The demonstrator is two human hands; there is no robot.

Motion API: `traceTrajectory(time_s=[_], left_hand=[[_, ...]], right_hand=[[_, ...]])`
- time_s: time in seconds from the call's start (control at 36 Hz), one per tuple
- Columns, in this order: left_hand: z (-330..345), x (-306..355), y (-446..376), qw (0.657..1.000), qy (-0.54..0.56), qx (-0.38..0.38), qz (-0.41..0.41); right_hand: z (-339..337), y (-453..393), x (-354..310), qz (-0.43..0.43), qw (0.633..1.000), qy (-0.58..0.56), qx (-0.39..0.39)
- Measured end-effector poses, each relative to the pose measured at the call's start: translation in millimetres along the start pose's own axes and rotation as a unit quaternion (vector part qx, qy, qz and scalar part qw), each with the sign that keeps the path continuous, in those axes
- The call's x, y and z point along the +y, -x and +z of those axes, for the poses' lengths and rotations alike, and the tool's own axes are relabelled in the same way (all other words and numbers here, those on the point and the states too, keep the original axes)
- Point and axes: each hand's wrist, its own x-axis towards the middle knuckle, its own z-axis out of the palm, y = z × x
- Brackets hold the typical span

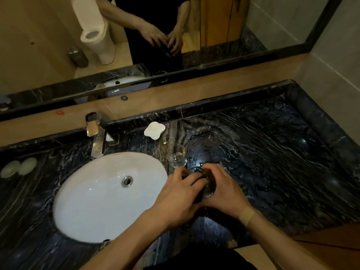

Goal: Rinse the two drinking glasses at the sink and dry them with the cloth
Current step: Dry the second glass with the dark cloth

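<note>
A: Where's the glass being dried?
B: The held glass (pixel 209 189) lies tilted between both hands, just right of the sink (pixel 81 201). Right hand (pixel 224 191) grasps it; left hand (pixel 181 195) pinches a dark cloth (pixel 194 177) at its mouth.
A: And the other?
B: The second glass (pixel 176 155) stands upright behind them, nearer the counter's (pixel 272 152) back edge.

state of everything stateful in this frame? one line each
Glass in hands: tilted, held over the counter.
Cloth: dark, pressed to that glass.
Second glass: upright on counter, untouched.
Tap: no water running.
Sink: drain open, no standing water.
Left hand: gripping cloth.
Right hand: gripping glass.
</note>
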Motion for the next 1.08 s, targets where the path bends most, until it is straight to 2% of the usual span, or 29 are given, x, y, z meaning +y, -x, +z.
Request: traceTrajectory(time_s=[0.06, 0.28, 0.5, 0.64, 0.72, 0.78, 0.83, 0.89, 0.97, 1.03, 1.08], left_hand=[[2, -3, 4, 1.0, -0.002, 0.015, -0.004], [10, -15, 16, 0.992, 0.069, 0.083, 0.068], [2, -22, 5, 0.993, 0.047, 0.04, 0.104], [-11, -21, -6, 0.994, 0.086, -0.005, 0.06], [-19, -22, -13, 0.988, 0.149, -0.041, 0.014], [-19, -24, -14, 0.962, 0.268, -0.039, -0.031], [-18, -26, -12, 0.894, 0.435, -0.021, -0.1], [-20, -26, -13, 0.835, 0.527, 0.012, -0.16], [-22, -22, -16, 0.773, 0.595, 0.057, -0.214], [-19, -20, -20, 0.759, 0.601, 0.078, -0.237], [-15, -18, -20, 0.775, 0.582, 0.087, -0.232]], right_hand=[[2, 0, 2, 0.002, 1.0, -0.024, 0.012], [-1, 1, -3, -0.009, 0.998, -0.064, 0.003], [-2, 0, -14, -0.035, 0.998, -0.046, -0.026], [-9, -9, -20, -0.04, 0.997, -0.044, -0.056], [-11, -14, -17, -0.034, 0.993, -0.086, -0.077], [-15, -16, -13, -0.036, 0.98, -0.168, -0.105], [-21, -18, -10, -0.041, 0.966, -0.23, -0.114], [-19, -18, -5, -0.037, 0.957, -0.275, -0.085], [0, -15, -6, 0.011, 0.927, -0.374, 0.004], [13, -17, -15, 0.023, 0.927, -0.366, 0.075], [21, -24, -25, 0.031, 0.935, -0.324, 0.141]])
